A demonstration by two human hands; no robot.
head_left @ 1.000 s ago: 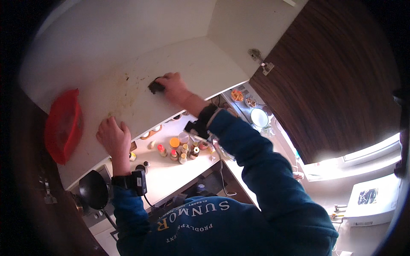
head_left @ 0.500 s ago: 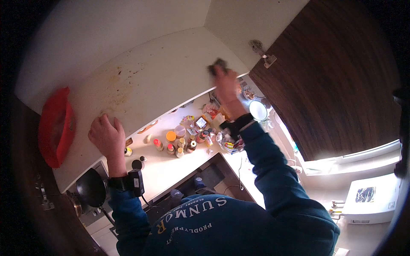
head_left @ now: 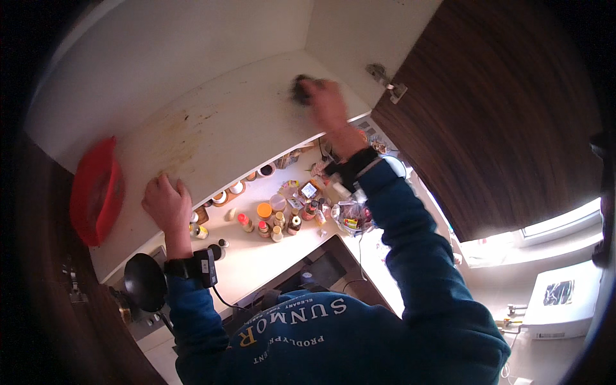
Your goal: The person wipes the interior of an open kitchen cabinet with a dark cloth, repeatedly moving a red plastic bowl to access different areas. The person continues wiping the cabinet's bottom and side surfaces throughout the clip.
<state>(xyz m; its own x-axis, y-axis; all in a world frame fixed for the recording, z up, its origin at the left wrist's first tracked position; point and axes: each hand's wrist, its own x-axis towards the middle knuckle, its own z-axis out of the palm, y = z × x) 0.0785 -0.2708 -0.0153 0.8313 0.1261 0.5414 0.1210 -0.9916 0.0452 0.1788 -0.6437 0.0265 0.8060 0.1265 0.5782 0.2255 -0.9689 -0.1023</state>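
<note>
R hand [head_left: 328,108] shifted left w/ dark wad [head_left: 299,91], arm [head_left: 405,231] stretched fwd.

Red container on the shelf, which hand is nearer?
Left: the left hand is a short gap right of the red container; the right hand is much farther right.

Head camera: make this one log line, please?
right hand holds dark pad at shelf | left hand near shelf's front edge | red container at shelf's left end | yellowish stains on shelf
</note>
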